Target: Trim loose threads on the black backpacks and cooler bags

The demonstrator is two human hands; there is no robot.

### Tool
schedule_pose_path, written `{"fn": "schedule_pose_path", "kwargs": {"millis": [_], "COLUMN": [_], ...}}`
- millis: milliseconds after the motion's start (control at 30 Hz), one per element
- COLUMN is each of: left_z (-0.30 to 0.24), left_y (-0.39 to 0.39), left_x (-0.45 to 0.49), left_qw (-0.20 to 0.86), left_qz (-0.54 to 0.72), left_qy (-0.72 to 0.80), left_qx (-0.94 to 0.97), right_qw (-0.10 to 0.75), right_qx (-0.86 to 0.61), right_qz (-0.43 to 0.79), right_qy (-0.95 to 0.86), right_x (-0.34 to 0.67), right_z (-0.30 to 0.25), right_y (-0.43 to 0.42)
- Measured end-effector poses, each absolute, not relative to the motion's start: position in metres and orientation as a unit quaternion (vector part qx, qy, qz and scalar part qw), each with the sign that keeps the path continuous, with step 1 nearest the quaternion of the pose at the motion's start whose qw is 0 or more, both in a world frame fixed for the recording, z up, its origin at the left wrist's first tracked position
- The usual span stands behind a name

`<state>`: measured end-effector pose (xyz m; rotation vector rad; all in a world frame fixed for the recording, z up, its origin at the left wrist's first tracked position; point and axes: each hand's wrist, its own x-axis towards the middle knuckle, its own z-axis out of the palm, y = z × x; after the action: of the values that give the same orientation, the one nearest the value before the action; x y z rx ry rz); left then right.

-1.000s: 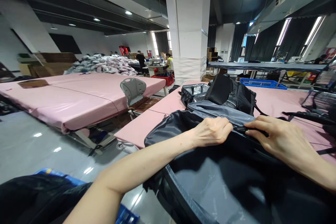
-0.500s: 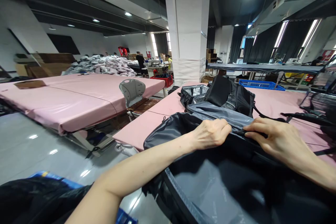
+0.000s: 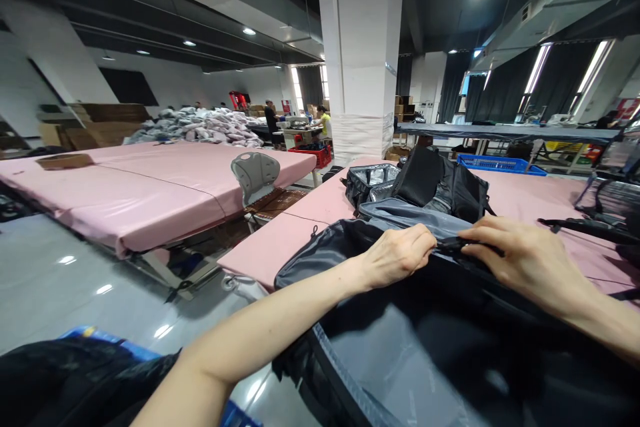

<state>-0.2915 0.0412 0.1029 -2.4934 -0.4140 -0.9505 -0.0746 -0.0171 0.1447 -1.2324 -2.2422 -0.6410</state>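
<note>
Your right hand [image 3: 533, 267] pinches a small black piece [image 3: 449, 245] at the bag's far edge, thumb and finger clamped on it. Just beside it, your left hand [image 3: 400, 257] is curled closed on that edge (its fingertips are hidden). In front of you, the bag [image 3: 395, 360] gapes open at the near side of the pink table [image 3: 270, 247], grey lining showing. Behind it sit a silver-lined case [image 3: 358, 195] and a black pack [image 3: 419, 177].

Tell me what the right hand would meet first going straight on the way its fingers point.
Most likely the left hand, along the black strip that the right hand pinches, though depth is hard to judge here.
</note>
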Motion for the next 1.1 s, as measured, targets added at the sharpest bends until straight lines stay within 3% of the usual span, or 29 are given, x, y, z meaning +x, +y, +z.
{"fn": "schedule_pose_path", "kwargs": {"millis": [300, 633, 967, 1100], "left_z": [0.105, 0.105, 0.105, 0.106], "left_y": [0.039, 0.040, 0.040, 0.038], "left_x": [-0.291, -0.291, -0.291, -0.293], "left_qw": [0.157, 0.123, 0.116, 0.104], "left_qz": [-0.359, -0.380, -0.373, -0.369], "left_qy": [-0.166, -0.159, -0.157, -0.157], "left_qx": [-0.905, -0.903, -0.907, -0.910], "right_qw": [0.283, 0.229, 0.153, 0.173], "right_qx": [-0.429, -0.421, -0.435, -0.449], "right_qz": [-0.252, -0.333, -0.177, -0.106], "right_qy": [-0.820, -0.812, -0.870, -0.870], "right_x": [-0.063, -0.068, -0.063, -0.058], "right_z": [0.143, 0.138, 0.160, 0.165], "right_y": [-0.033, -0.035, -0.009, -0.010]}}
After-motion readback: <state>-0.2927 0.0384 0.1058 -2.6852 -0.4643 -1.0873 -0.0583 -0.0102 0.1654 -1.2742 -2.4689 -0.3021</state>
